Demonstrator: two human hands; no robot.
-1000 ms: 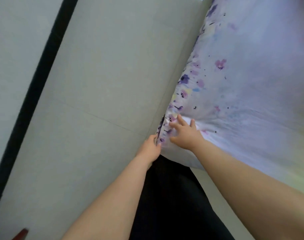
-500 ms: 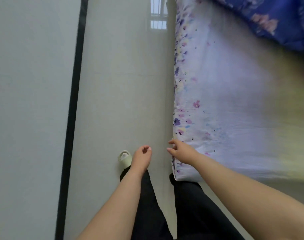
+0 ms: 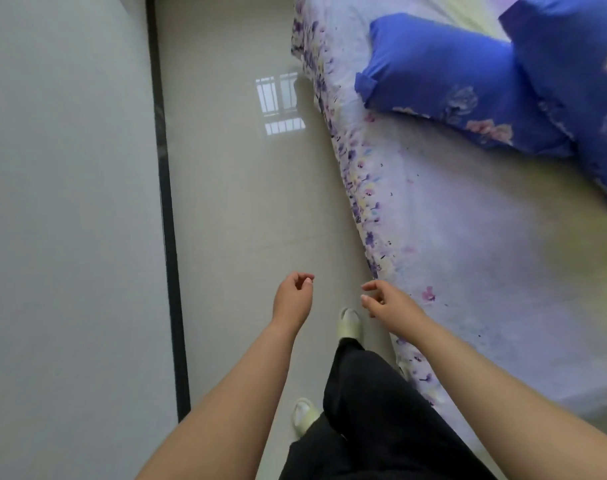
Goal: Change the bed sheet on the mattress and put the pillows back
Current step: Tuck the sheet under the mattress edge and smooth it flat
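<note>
A pale bed sheet with a purple flower border covers the mattress on the right. Two blue floral pillows lie on it at the top right, one nearer and one cut by the frame edge. My left hand hangs over the floor with loosely curled fingers and holds nothing. My right hand hovers at the near edge of the sheet, fingers relaxed and empty, apart from the fabric.
Glossy beige floor tiles run between the bed and a grey wall with a black skirting strip. My legs in black trousers and pale slippers stand beside the mattress corner.
Both hands have let go of the sheet's corner and pulled back over the floor. The view has lifted, so the two blue pillows now show.
</note>
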